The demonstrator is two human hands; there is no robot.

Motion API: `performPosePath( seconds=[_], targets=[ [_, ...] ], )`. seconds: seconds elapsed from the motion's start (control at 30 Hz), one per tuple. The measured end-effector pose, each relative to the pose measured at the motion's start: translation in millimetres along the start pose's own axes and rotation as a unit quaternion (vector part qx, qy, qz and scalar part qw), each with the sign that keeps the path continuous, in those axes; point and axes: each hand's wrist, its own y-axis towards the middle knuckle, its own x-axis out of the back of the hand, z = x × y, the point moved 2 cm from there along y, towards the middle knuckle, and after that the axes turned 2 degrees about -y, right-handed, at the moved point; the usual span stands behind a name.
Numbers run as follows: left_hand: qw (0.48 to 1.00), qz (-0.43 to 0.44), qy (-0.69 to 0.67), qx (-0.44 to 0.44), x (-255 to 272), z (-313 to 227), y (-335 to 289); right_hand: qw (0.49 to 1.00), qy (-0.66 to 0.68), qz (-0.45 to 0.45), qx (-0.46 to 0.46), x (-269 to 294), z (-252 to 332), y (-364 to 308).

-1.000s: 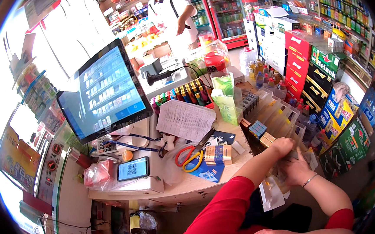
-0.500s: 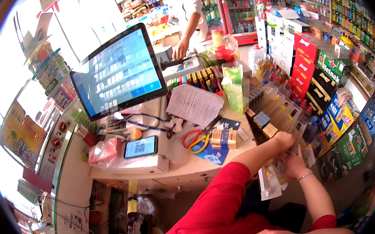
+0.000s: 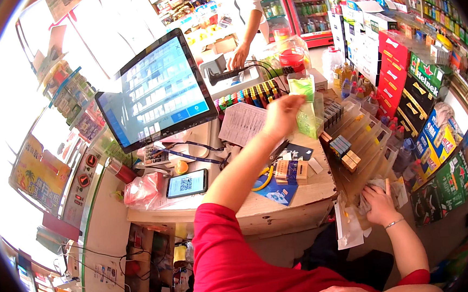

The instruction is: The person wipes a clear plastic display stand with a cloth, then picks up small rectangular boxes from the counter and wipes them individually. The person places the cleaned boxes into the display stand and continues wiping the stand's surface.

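My left hand [image 3: 283, 118] is lifted over the counter, fingers curled together at a green soft tissue pack [image 3: 308, 120] standing upright. Motion blurs its fingertips, so what they pinch is hidden. Lower right, my right hand [image 3: 378, 204] presses on a crumpled whitish cloth [image 3: 364, 202] at the near end of a clear plastic display rack [image 3: 373, 160]. Small stacked boxes [image 3: 342, 148] lie on the rack's left side. Yellow-handled scissors [image 3: 263, 181] lie partly under my left forearm, beside a tan bundle of small boxes [image 3: 291, 172].
A tilted touch screen [image 3: 157, 91] rises at the left, with a phone [image 3: 186, 183] below it. A row of lighters [image 3: 249, 97] and a written sheet [image 3: 241, 122] lie behind. Stacked drink cartons [image 3: 394, 72] line the right. Across the counter, another person's hand [image 3: 238, 56] rests near a black device.
My left hand has left the rack beside my right hand and swung up and left to the green pack. My right hand stays at the rack. The whole view has shifted slightly.
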Motion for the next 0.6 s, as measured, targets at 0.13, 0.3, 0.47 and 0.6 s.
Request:
performPosePath(
  seconds=[0.13,0.3,0.47,0.6],
  targets=[
    [0.985,-0.113,-0.109,0.065,46.9,47.8,19.3,1.0,0.006,-0.001,-0.007,6.7,1.6,-0.3],
    [0.959,-0.239,-0.134,0.069,63.1,73.1,53.2,0.999,0.004,-0.026,-0.023,6.2,-5.2,-6.4],
    [0.937,-0.332,-0.092,0.049,95.3,97.9,88.2,0.999,0.026,-0.034,-0.025,3.7,-4.0,-1.6],
    [0.94,-0.306,0.134,0.066,141.2,134.1,130.4,0.998,0.044,-0.042,-0.023,5.8,-1.7,2.0]
  ],
)
